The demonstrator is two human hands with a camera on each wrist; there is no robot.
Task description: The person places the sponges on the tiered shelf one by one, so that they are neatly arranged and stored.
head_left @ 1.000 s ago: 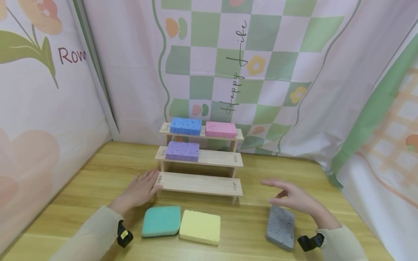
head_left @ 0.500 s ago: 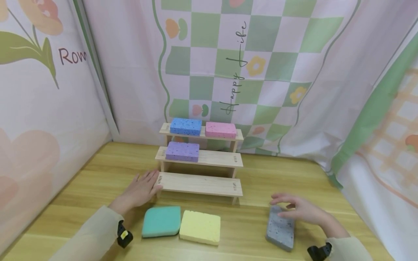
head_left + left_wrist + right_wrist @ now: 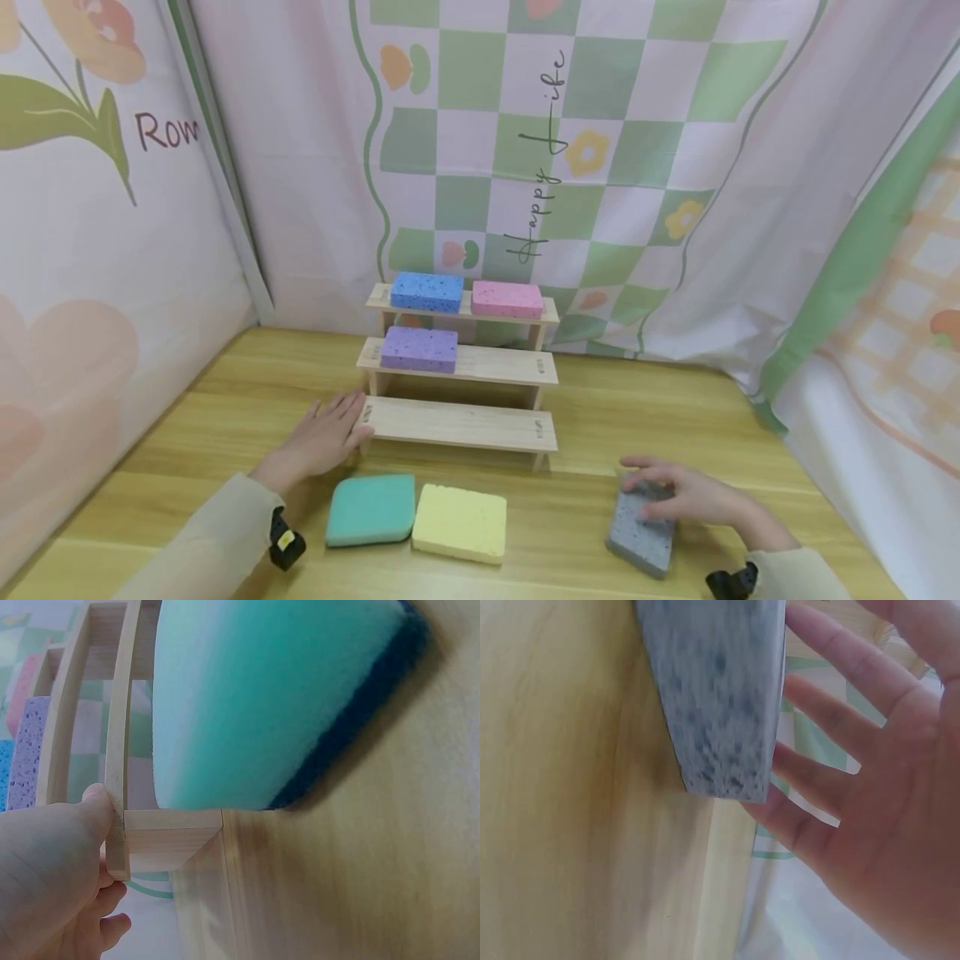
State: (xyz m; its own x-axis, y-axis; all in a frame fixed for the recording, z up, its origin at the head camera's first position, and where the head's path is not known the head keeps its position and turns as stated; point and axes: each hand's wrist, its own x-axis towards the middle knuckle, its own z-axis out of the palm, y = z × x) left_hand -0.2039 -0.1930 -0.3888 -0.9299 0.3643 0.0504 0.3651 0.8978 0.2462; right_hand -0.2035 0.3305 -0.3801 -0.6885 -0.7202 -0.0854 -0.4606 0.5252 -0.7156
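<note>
At the left, the left hand (image 3: 318, 437) is gripping the end of the lowest shelf (image 3: 457, 422) of a wooden stand (image 3: 495, 363), its thumb lying at the front edge and its fingers passing round the end. It is keeping the place it had a second ago, so it seems to be steadying the stand. Just in front of it, the green sponge (image 3: 371, 510) is lying on the worktop (image 3: 600, 387), and the yellow sponge (image 3: 460, 523) is lying close beside it on the right. Behind these, the purple sponge (image 3: 418, 348) is sitting towards the left of the middle shelf, while the blue sponge (image 3: 427, 292) and the pink sponge (image 3: 507, 299) are sharing the top one, a slim gap separating them. None of these five is moving.

The change is happening at the far right, well apart from the stand. A second ago the right hand (image 3: 697, 496) was poised over the far end of the grey sponge (image 3: 639, 542); now its thumb and fingers are taking hold of it, and the sponge is shifting slightly leftwards. The work is apparently passing from reaching to grasping; the pictures are not showing clearly whether any edge is lifting.
</note>
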